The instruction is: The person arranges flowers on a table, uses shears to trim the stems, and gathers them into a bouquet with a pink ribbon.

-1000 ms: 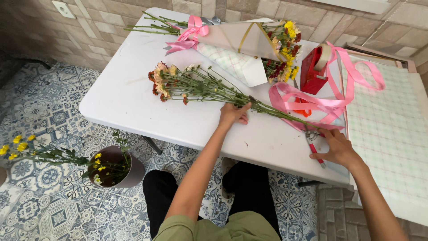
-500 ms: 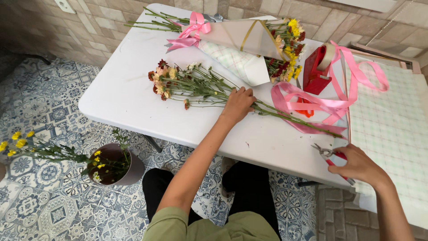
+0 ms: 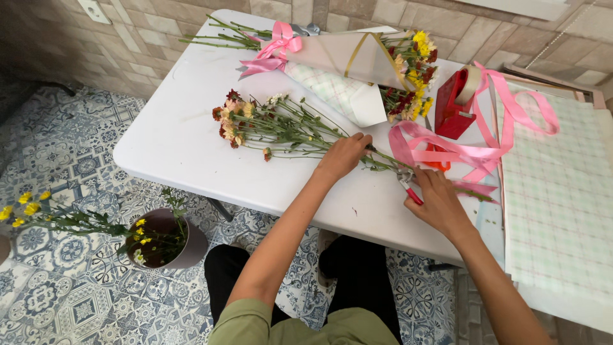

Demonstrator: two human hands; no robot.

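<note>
I am looking down at a white table (image 3: 185,147) in the middle of the frame. My left hand (image 3: 345,155) is lying on the stems of a loose bunch of flowers (image 3: 268,124), the fingers curled over them and pressing them to the table. The flower heads are pointing to the left of the frame and the stem ends are running to the lower right. My right hand (image 3: 439,201) is closing around small red-handled scissors (image 3: 408,186), with the blades at the stems; whether the blades are apart I cannot tell. At the top centre a wrapped bouquet (image 3: 357,67) with a pink bow is already lying finished. Pink ribbon (image 3: 472,150) and a red tape dispenser (image 3: 454,102) are waiting at the right, beside checked wrapping paper (image 3: 555,191). I judge that the loose bunch is not yet wrapped or tied. At lower left a pot (image 3: 172,239) is holding more flowers.
</note>
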